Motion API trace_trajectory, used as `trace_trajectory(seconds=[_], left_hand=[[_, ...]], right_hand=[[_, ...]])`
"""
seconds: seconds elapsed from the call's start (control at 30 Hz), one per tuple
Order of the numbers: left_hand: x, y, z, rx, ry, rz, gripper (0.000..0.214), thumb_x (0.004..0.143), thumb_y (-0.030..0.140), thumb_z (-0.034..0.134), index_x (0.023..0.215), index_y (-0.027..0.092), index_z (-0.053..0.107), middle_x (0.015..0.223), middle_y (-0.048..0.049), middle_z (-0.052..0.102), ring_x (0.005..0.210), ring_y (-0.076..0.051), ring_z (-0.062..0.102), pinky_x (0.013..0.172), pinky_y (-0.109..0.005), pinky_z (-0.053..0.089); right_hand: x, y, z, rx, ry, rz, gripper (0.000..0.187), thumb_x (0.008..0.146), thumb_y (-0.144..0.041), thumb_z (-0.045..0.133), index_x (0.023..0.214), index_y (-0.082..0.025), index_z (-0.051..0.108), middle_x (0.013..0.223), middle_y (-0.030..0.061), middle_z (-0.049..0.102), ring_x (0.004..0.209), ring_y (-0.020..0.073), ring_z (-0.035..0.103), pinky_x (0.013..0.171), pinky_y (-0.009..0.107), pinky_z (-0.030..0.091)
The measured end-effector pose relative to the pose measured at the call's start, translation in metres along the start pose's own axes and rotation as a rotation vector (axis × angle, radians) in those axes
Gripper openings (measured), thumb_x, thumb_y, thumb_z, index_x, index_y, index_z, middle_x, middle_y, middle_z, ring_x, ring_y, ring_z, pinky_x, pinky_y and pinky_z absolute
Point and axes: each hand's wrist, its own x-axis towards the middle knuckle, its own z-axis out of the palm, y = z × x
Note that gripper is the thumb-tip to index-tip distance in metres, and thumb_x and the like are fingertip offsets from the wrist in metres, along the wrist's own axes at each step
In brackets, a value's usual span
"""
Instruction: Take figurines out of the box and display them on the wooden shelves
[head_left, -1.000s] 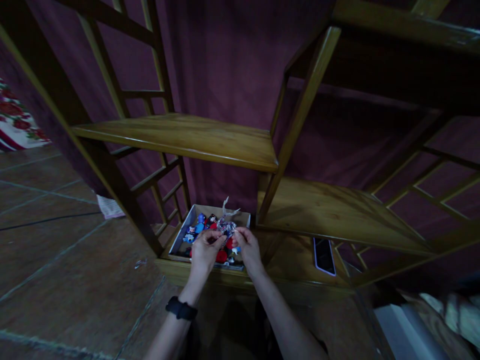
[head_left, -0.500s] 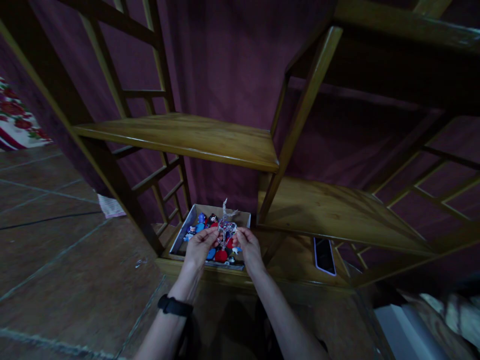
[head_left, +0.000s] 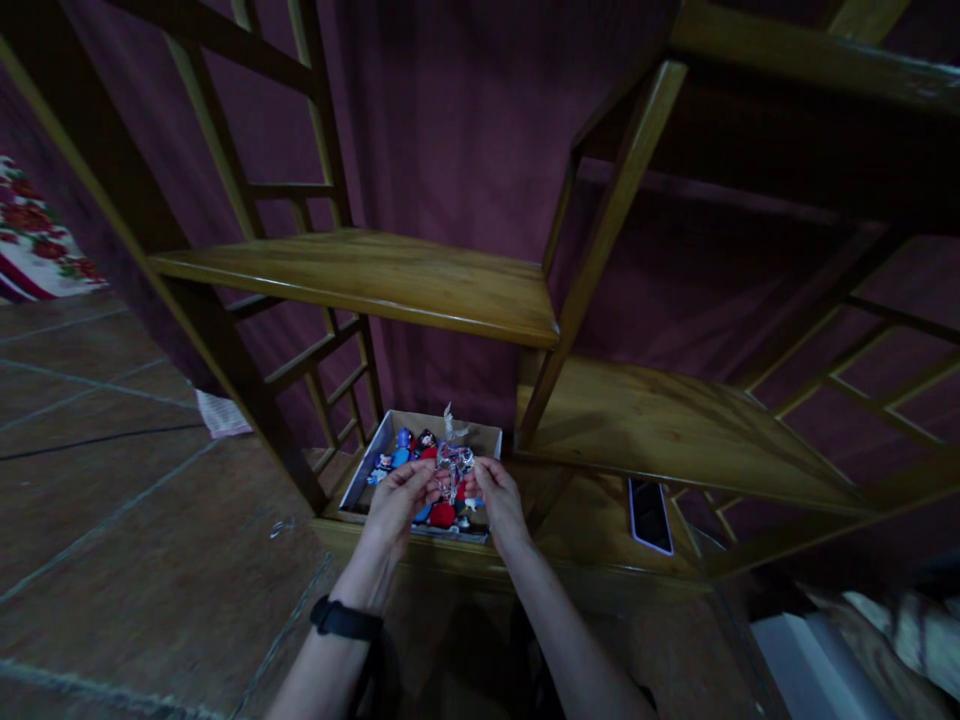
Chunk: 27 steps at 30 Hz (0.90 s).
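Between my two hands is a clear, glass-like deer figurine (head_left: 454, 458) with antlers pointing up. My left hand (head_left: 401, 500) pinches its left side, and my right hand (head_left: 496, 495) pinches its right side with thumb and fingers. Beneath them, a shallow open cardboard box (head_left: 486, 438) sits on the bottom board of the wooden shelf. Several small colourful figures lie in it, among them a blue figure (head_left: 403, 440) and a red piece (head_left: 442, 515). Part of the box's contents is hidden by my hands and the figurine.
A wooden shelf board (head_left: 360, 270) juts out above the box, with a slanted-looking post (head_left: 600, 260) to its right. A phone (head_left: 649, 515) lies on the bottom board at the right. On the tiled floor at the left are a small shiny item (head_left: 282, 528) and a dark cable (head_left: 105, 440).
The deer figurine has turned slightly between my fingers, and its antlers look a little lower. Both hands keep nearly the same place and grip.
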Motion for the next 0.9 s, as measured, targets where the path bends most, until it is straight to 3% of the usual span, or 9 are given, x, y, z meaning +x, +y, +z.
trace_trajectory(seconds=[0.47, 0.9], left_hand=[[-0.0009, 0.0024, -0.0043, -0.162, -0.134, -0.2, 0.022, 0.07, 0.017, 0.069, 0.089, 0.016, 0.058, 0.089, -0.0103, 0.07, 0.077, -0.017, 0.067, 0.063, -0.023, 0.053], [-0.0022, 0.0032, -0.0032, -0.073, -0.132, -0.158, 0.022, 0.072, 0.013, 0.066, 0.093, 0.014, 0.059, 0.088, -0.0106, 0.07, 0.073, -0.014, 0.067, 0.066, -0.023, 0.053]], right_hand=[[0.0025, 0.0044, -0.0025, 0.058, 0.003, 0.049, 0.03, 0.071, -0.045, 0.06, 0.087, -0.019, 0.061, 0.066, -0.0015, 0.06, 0.055, 0.0108, 0.054, 0.054, 0.023, 0.046], [0.0004, -0.001, -0.0033, 0.011, 0.043, 0.08, 0.032, 0.07, -0.048, 0.061, 0.089, -0.022, 0.064, 0.079, 0.0005, 0.065, 0.071, 0.0145, 0.059, 0.06, 0.024, 0.048]])
